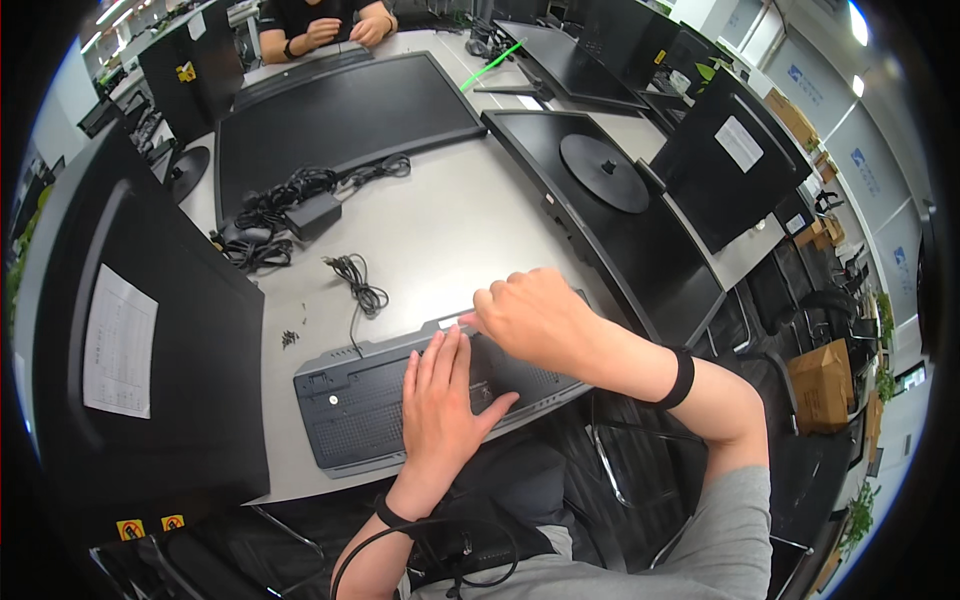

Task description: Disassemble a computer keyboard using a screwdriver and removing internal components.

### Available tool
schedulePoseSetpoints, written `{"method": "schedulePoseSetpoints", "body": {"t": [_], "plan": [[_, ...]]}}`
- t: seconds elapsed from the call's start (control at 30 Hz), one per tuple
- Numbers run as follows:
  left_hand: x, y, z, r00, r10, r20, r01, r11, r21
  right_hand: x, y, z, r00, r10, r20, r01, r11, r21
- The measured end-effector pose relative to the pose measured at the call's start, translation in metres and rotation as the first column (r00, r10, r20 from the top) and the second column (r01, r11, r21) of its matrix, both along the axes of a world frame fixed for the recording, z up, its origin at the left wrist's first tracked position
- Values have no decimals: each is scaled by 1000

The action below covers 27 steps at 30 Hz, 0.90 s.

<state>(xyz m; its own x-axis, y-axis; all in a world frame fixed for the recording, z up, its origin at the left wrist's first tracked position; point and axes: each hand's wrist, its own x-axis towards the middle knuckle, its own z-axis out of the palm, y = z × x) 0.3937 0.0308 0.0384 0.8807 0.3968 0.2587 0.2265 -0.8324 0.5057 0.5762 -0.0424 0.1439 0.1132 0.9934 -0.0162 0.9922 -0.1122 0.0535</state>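
A dark grey keyboard (350,415) lies with its underside up along the near edge of the table. Stretched out flat, my left hand (440,395) rests on its middle with the thumb spread. My right hand (535,315) is closed above the keyboard's far edge, its fingertips close to the left fingers; whatever it grips is hidden. A small white patch shows at the far edge beside the right thumb. From that edge runs a black cable, tied in a bundle (358,285). Left of the keyboard is a little pile of small dark pieces (290,338), perhaps screws.
Black cables with a power adapter (315,215) lie before a flat-lying monitor (350,115). Another monitor (640,240) at right carries a round stand base (604,173). Dark panels stand left (200,330) and right (735,180). Opposite, a person's hands (345,32) are at the table.
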Motion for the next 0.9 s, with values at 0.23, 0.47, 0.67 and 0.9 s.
{"method": "schedulePoseSetpoints", "body": {"t": [0.23,0.47,0.67,0.9], "plan": [[-1,-1,1,1000,2,19,-2,1000,5,4,-9,-6,969,137,-204,-92,972,215],[-1,-2,-1,1000,11,14,-11,999,40,7,-10,-10,985,49,-162,-30,992,119],[-1,-2,-3,1000,11,24,-13,998,57,14,-14,-15,952,148,-269,-82,967,243],[-1,-2,-5,1000,13,24,-14,998,55,6,-12,-8,985,33,-172,-19,996,84]]}}
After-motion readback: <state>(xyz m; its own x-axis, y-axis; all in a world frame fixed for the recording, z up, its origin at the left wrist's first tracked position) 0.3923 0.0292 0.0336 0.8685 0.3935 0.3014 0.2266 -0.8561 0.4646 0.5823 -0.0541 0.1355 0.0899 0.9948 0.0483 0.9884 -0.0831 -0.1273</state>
